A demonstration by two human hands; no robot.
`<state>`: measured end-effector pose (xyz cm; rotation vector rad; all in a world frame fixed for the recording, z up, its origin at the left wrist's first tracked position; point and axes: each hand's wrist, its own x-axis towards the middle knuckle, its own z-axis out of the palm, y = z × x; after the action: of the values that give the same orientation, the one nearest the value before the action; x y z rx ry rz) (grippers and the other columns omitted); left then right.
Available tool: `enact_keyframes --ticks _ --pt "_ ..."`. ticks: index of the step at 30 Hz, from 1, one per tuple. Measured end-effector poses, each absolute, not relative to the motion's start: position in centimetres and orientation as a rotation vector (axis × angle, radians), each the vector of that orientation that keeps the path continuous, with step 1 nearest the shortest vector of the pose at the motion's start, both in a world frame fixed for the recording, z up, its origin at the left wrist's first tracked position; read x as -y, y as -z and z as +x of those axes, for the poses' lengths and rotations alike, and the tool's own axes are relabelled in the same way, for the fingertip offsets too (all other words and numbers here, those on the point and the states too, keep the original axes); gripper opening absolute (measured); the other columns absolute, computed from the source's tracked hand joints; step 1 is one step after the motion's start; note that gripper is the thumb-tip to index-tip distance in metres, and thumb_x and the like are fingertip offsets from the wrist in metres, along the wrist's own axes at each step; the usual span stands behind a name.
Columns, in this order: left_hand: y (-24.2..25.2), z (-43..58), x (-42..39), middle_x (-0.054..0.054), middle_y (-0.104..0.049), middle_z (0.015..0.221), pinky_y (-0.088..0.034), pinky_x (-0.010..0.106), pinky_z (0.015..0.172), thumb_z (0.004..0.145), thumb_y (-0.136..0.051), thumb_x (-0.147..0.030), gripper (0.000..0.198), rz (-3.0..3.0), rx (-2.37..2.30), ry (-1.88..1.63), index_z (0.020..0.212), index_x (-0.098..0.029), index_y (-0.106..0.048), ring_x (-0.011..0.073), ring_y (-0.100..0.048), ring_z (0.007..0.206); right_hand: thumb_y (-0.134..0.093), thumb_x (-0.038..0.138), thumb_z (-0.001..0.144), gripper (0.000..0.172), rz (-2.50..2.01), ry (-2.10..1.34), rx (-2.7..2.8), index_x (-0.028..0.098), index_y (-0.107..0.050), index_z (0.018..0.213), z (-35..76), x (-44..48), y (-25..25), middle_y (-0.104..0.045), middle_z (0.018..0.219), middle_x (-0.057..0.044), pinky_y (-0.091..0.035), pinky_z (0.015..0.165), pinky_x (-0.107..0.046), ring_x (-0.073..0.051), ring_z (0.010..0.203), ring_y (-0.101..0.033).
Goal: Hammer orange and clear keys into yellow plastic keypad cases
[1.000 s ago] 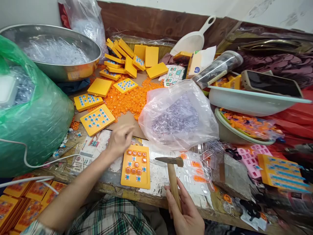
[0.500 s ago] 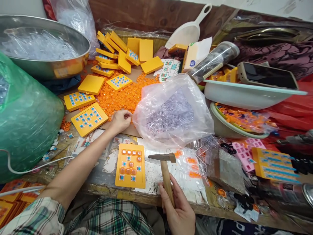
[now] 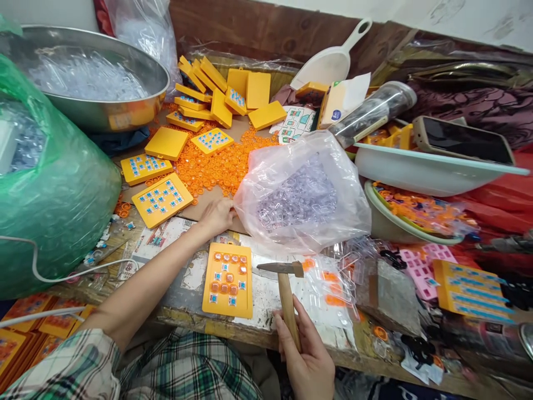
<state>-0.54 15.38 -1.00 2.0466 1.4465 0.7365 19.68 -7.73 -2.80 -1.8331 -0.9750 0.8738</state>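
Note:
In my right hand [image 3: 306, 347] is a hammer [image 3: 287, 300], held by its wooden handle, its metal head level and pointing left. Beside that head a yellow board [image 3: 227, 305] lies flat on the bench, set with clear orange caps and several bare blue-and-white switches. My left hand [image 3: 219, 216] is closed just behind the board, fingertips at the left edge of an open plastic bag [image 3: 350, 200] of small clear parts. What those fingers hold, if anything, is hidden. A heap of orange ring-shaped pieces [image 3: 216, 166] spreads beyond that hand.
More yellow boards [image 3: 162, 201] lie left of the heap and stack up behind it. A steel bowl [image 3: 158, 91] and a green bag [image 3: 79, 205] stand at left. At right are a pale basin [image 3: 416, 166] with a phone [image 3: 466, 139], and a metal block [image 3: 393, 291].
My left hand has drawn back a little from the orange heap toward the near board. The hammer stays in my right hand, almost unmoved. The whole view has shifted slightly.

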Motion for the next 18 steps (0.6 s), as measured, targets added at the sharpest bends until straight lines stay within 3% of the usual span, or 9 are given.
enact_keyframes --ticks 5,9,14,18 --pt "1.5 -1.8 -15.0 0.006 -0.066 0.083 -0.05 0.029 0.076 0.079 -0.057 -0.013 0.014 2.046 -1.499 -0.699 0.08 -0.016 -0.071 0.0189 -0.063 0.079 -0.068 0.044 0.076 0.058 -1.818 -0.865 0.995 0.019 -0.059 0.127 19.8 7.7 3.4 -0.062 0.126 -0.008 -0.039 0.106 -0.04 -0.026 0.116 -0.059" --pt "0.8 -2.4 -13.9 0.007 -0.064 0.085 -0.051 0.033 0.079 0.079 -0.055 -0.009 0.016 2.074 -1.517 -0.685 0.084 -0.014 -0.07 0.0207 -0.063 0.084 -0.068 0.042 0.077 0.055 -1.802 -0.861 1.049 0.018 -0.06 0.126 19.7 7.6 3.1 -0.065 0.121 -0.008 -0.042 0.104 -0.04 -0.026 0.113 -0.061" --pt "-1.1 -3.5 -5.5 0.008 -0.067 0.098 -0.053 0.035 0.083 0.083 -0.054 -0.013 0.027 2.1 -1.361 -0.815 0.109 -0.017 -0.059 0.0202 -0.063 0.092 -0.067 0.025 0.08 0.043 -1.685 -0.57 1.377 0.023 -0.062 0.123 19.5 9.1 1.9 -0.068 0.118 -0.004 -0.053 0.093 -0.036 -0.023 0.1 -0.068" --pt "-0.2 -4.4 1.8 0.009 -0.067 0.104 -0.055 0.035 0.081 0.088 -0.05 -0.015 0.03 2.103 -1.243 -0.932 0.118 -0.018 -0.05 0.0193 -0.064 0.094 -0.06 0.01 0.083 0.054 -1.512 -0.498 1.698 0.032 -0.053 0.132 19.0 10.1 0.7 -0.067 0.119 0.0 -0.055 0.09 -0.032 -0.019 0.097 -0.069"
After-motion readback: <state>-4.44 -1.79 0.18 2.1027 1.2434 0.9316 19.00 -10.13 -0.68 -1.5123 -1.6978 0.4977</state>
